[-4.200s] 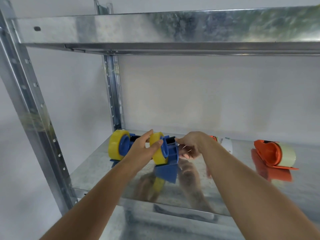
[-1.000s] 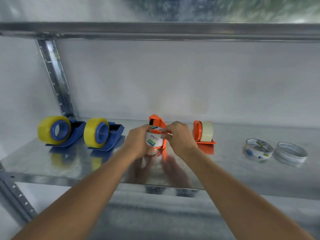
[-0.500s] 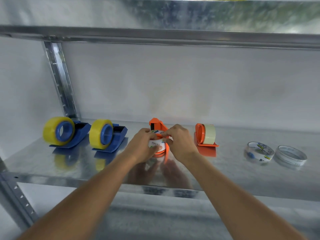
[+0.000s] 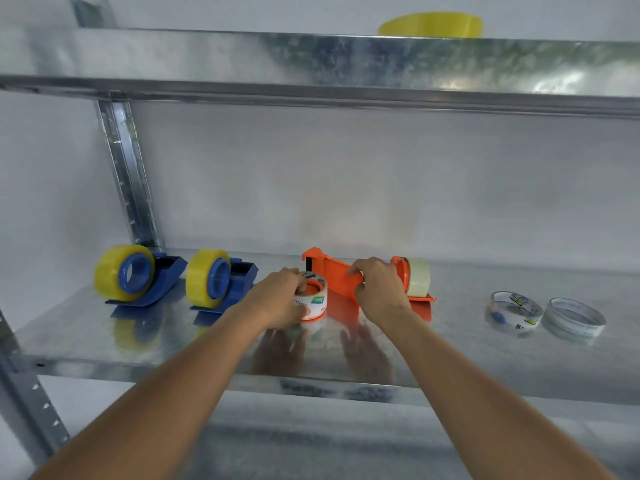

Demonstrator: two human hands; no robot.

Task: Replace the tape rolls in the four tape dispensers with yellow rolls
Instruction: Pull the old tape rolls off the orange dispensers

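Two blue dispensers stand at the left of the metal shelf (image 4: pixel 104 344), one (image 4: pixel 166 277) and the other (image 4: pixel 239 277), each carrying a yellow roll (image 4: pixel 110 271) (image 4: pixel 199 278). My left hand (image 4: pixel 280 299) grips a white labelled tape roll (image 4: pixel 313 301) on an orange core. My right hand (image 4: pixel 377 289) holds the orange dispenser (image 4: pixel 332 275) beside it. A second orange dispenser (image 4: pixel 420 299) holds a pale roll (image 4: pixel 417 277). A yellow roll (image 4: pixel 429 27) lies on the upper shelf.
Two clear tape rolls lie at the right of the shelf, one (image 4: pixel 514 311) labelled and one (image 4: pixel 575 318) plain. A perforated upright (image 4: pixel 124 174) stands at the back left. The upper shelf's front lip (image 4: pixel 311 64) hangs overhead.
The white roll has come away from the orange dispenser, to its left in my left hand. My right hand now holds the dispenser's body. The view tilted up, showing the upper yellow roll.
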